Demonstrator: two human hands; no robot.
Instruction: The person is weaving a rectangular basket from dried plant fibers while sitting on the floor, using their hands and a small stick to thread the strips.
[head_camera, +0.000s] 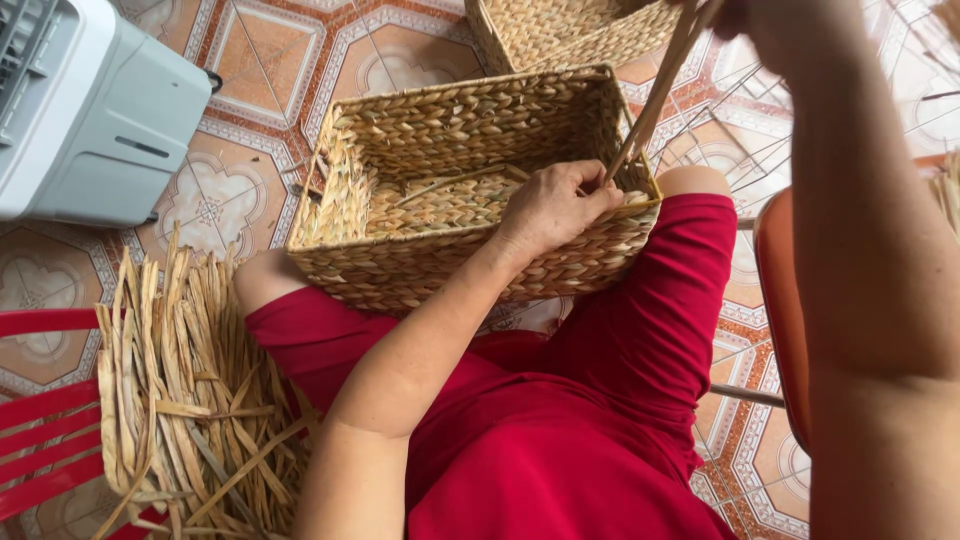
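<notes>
A rectangular woven straw basket (420, 130) rests on my lap, over red trousers. My left hand (555, 205) presses on its near right rim, fingers curled around the base of a long dried strand (655, 95). That strand runs up and to the right to my right hand (755, 20), which is raised at the top edge of the view and pinches the strand's upper end. Most of the right hand is cut off by the frame. A loose strand lies across the basket's inside bottom.
A bundle of dried straw strips (185, 390) lies on a red plastic chair (40, 420) at the lower left. A second woven basket (560, 30) stands on the patterned tile floor behind. A grey plastic appliance (90, 110) sits at the upper left. An orange chair edge (780, 300) is at right.
</notes>
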